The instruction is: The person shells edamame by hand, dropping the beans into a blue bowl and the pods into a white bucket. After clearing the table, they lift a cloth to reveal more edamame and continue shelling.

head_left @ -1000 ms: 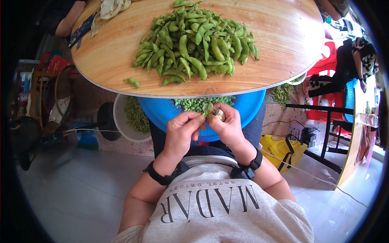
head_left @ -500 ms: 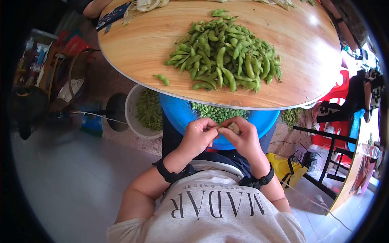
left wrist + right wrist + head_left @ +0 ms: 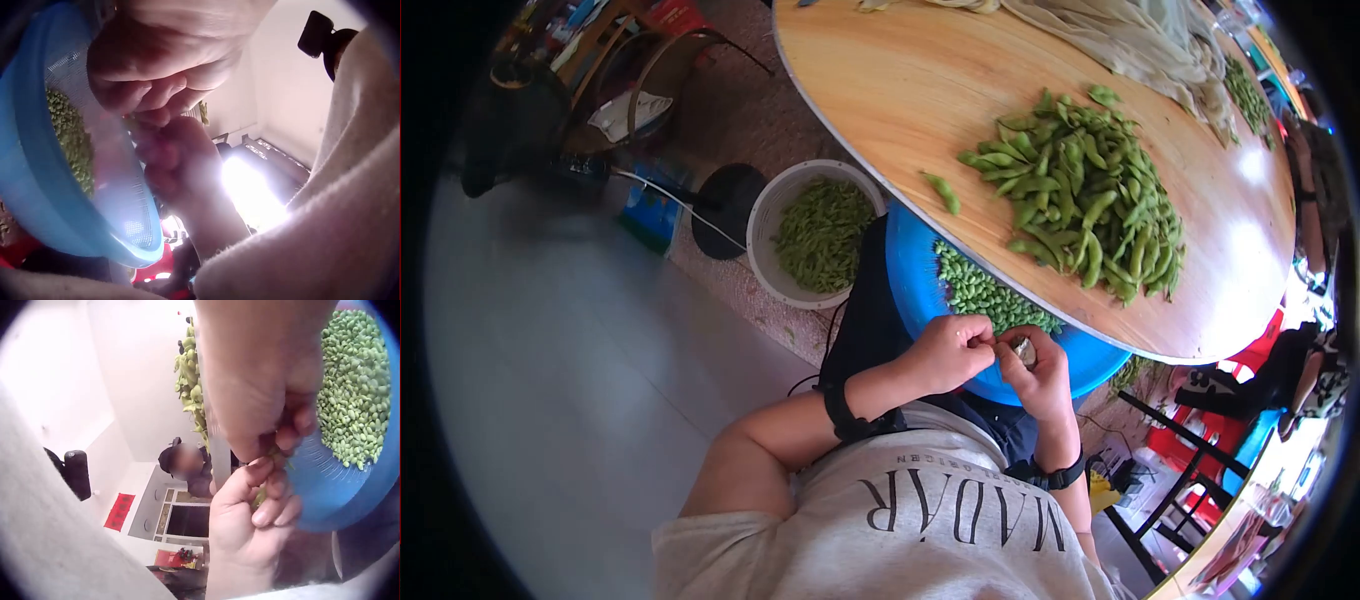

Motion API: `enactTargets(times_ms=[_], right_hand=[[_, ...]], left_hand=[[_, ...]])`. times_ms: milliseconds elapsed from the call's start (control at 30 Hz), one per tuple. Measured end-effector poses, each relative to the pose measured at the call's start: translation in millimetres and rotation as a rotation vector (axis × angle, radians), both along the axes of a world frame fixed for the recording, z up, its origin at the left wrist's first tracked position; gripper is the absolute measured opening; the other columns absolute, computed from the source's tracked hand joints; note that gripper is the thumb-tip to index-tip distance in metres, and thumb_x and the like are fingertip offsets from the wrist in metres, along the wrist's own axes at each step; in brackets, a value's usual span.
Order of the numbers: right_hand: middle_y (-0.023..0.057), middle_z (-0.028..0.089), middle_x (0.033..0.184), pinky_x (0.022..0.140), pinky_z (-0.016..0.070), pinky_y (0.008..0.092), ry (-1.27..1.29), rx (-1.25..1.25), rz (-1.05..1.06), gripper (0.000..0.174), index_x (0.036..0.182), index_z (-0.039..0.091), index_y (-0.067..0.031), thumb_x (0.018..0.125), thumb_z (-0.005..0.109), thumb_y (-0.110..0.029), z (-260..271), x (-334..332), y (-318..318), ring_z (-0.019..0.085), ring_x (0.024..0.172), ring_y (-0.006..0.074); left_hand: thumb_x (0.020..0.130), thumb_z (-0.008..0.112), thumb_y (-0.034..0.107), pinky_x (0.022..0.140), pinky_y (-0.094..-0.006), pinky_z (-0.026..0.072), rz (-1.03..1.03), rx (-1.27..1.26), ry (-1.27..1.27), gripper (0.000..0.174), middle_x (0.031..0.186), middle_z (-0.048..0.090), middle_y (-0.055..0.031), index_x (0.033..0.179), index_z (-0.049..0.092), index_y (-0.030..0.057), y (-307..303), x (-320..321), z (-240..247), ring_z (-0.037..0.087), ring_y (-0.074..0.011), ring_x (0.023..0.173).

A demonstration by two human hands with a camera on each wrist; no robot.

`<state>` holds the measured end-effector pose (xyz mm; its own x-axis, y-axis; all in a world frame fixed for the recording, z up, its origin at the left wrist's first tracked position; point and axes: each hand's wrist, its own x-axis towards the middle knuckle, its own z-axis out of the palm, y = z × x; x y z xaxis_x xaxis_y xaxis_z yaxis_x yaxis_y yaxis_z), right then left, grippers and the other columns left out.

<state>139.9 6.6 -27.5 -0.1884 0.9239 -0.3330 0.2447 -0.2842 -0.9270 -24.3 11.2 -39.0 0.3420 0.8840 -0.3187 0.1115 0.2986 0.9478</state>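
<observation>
Above a blue mesh basket, my left hand and right hand meet at the fingertips. In the right wrist view, a green edamame pod lies in the curled fingers of the left hand. The thumb and fingers of the right hand pinch at the pod's end, most of which they hide. A small pale, roundish thing shows at the right thumb; its kind is unclear. Shelled green beans cover part of the basket's bottom.
A heap of edamame pods lies on the round wooden table, whose edge overhangs the basket. One loose pod sits apart. A white bucket of green pods stands at left on the floor. Beige cloth lies at the back.
The head view has swung, so table, basket and hands appear farther right and tilted. My hands stay together over the basket; the pod seen between them earlier is now mostly hidden by fingers.
</observation>
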Motion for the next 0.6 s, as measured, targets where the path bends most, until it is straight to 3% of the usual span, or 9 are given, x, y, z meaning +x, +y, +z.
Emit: enactTargets(times_ms=[67, 100, 267, 300, 433, 467, 533, 600], right_hand=[[0.0042, 0.058, 0.067, 0.054, 0.0428, 0.0232, -0.062, 0.081, 0.017, 0.012, 0.083, 0.058, 0.0005, 0.075, 0.062, -0.007, -1, -6, 5, 0.05, 0.06, 0.0075], [0.0059, 0.059, 0.068, 0.055, 0.0438, 0.0243, -0.048, -0.016, -0.001, 0.012, 0.083, 0.058, 0.0, 0.073, 0.062, -0.005, 1, -9, 7, 0.051, 0.06, 0.0089], [0.0053, 0.058, 0.065, 0.054, 0.0435, 0.0248, -0.186, 0.011, 0.013, 0.012, 0.081, 0.059, -0.0008, 0.069, 0.061, -0.004, -4, -21, 17, 0.052, 0.058, 0.0095], [0.005, 0.057, 0.064, 0.053, 0.0432, 0.0247, -0.224, 0.047, 0.016, 0.013, 0.081, 0.06, -0.0006, 0.069, 0.06, -0.003, -5, -24, 19, 0.052, 0.057, 0.0096], [0.0041, 0.056, 0.06, 0.046, 0.0421, 0.0221, -0.234, 0.018, -0.03, 0.012, 0.08, 0.058, 0.0007, 0.069, 0.054, 0.0, -9, -31, 24, 0.053, 0.05, 0.0091], [0.0043, 0.056, 0.06, 0.045, 0.0421, 0.0211, -0.235, 0.018, -0.036, 0.012, 0.081, 0.058, 0.0012, 0.07, 0.052, 0.001, -9, -29, 24, 0.053, 0.049, 0.0086], [0.0051, 0.058, 0.064, 0.053, 0.0452, 0.0226, -0.218, 0.014, -0.045, 0.013, 0.08, 0.057, 0.001, 0.069, 0.051, 0.002, -14, -21, 26, 0.057, 0.057, 0.0108], [0.0059, 0.058, 0.067, 0.058, 0.0464, 0.0243, -0.226, 0.117, -0.13, 0.014, 0.08, 0.057, 0.0008, 0.068, 0.05, 0.003, -28, -9, 23, 0.058, 0.064, 0.0123]], left_hand=[[0.075, 0.055, 0.003, 0.048, -0.0241, 0.0389, 0.045, 0.083, 0.03, 0.003, 0.059, 0.053, -0.0013, 0.073, 0.054, 0.0003, 1, -1, -1, 0.047, -0.0055, 0.054], [0.075, 0.055, 0.003, 0.049, -0.0245, 0.0401, 0.061, 0.106, 0.041, 0.003, 0.059, 0.054, -0.0021, 0.074, 0.055, -0.0001, 0, -3, -2, 0.048, -0.006, 0.055], [0.074, 0.055, 0.003, 0.052, -0.0283, 0.0438, 0.08, 0.161, 0.073, 0.004, 0.062, 0.057, -0.0104, 0.075, 0.055, -0.001, 3, -11, -10, 0.055, -0.0126, 0.057], [0.075, 0.056, 0.003, 0.053, -0.0302, 0.0447, 0.097, 0.177, 0.083, 0.004, 0.064, 0.058, -0.0146, 0.076, 0.055, -0.001, 5, -13, -6, 0.058, -0.019, 0.057], [0.076, 0.057, 0.003, 0.051, -0.0324, 0.0449, 0.105, 0.286, 0.094, 0.004, 0.064, 0.057, -0.0158, 0.078, 0.056, -0.0002, 6, -29, -4, 0.059, -0.0264, 0.057], [0.077, 0.057, 0.004, 0.051, -0.0334, 0.0447, 0.178, 0.341, 0.164, 0.004, 0.066, 0.058, -0.0154, 0.079, 0.057, 0.0003, 4, -39, -4, 0.058, -0.0269, 0.057], [0.076, 0.058, 0.004, 0.055, -0.0345, 0.0456, 0.307, 0.411, 0.352, 0.005, 0.07, 0.059, -0.0147, 0.08, 0.058, 0.0015, 6, -75, 1, 0.058, -0.0276, 0.06], [0.074, 0.057, 0.007, 0.061, -0.0422, 0.0469, 0.403, 0.397, 0.622, 0.011, 0.071, 0.058, -0.0134, 0.084, 0.059, 0.0049, 12, -115, 3, 0.06, -0.0313, 0.073]])
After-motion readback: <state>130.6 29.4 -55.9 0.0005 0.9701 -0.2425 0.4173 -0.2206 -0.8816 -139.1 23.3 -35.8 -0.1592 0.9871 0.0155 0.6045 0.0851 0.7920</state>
